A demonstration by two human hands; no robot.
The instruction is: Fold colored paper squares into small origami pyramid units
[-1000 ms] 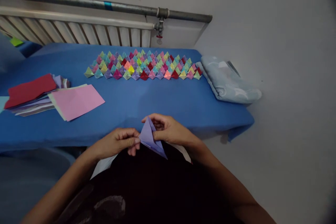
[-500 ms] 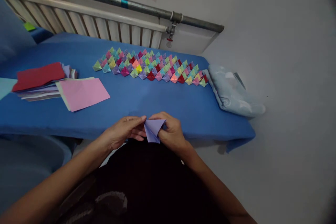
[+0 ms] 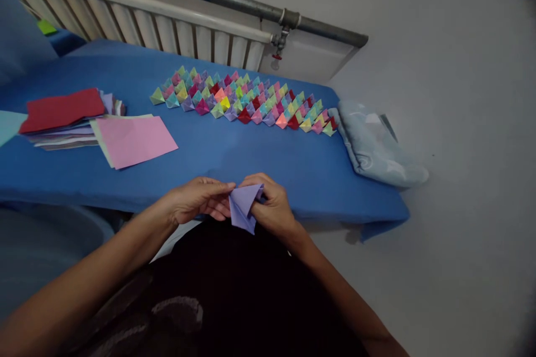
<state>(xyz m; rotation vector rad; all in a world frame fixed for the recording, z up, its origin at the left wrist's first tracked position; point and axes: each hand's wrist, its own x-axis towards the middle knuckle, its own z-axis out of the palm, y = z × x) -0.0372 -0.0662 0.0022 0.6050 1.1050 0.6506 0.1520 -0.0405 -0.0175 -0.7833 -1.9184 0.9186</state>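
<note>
A: Locate the purple paper [image 3: 243,206].
B: Held near the near edge of the worktop [image 3: 209,150], seen in front of the dark shirt [image 3: 234,290]. Folded, with a broad flap facing up and a point directed to six o'clock. Use as dial centre for all bearings below.

A: Check the right hand [image 3: 273,203].
B: Placed at three o'clock, closed on the paper. Fingers [image 3: 257,178] curled behind the upper edge, partly hidden by the fold.

A: Check the left hand [image 3: 196,201].
B: Placed at nine o'clock, with thumb extended to touch the paper's upper corner at ten o'clock. Remaining fingers loosely bent below, close to the paper's side. Cannot tell whether pinching; partly hidden.

A: Identify items on the worktop.
B: At twelve o'clock, set out in close rows: small folded paper pieces [image 3: 251,101], many-coloured. At ten o'clock: a pink sheet [image 3: 136,142] lying over a pale one, just beside a stack of paper [image 3: 62,111] topped with red. At two o'clock: a folded pale blue towel [image 3: 372,148], touching or nearly touching the end of the rows.

A: Continue beyond the worktop.
B: At eleven o'clock: a white radiator [image 3: 167,30]. At one o'clock: a red-handled valve [image 3: 280,47].
</note>
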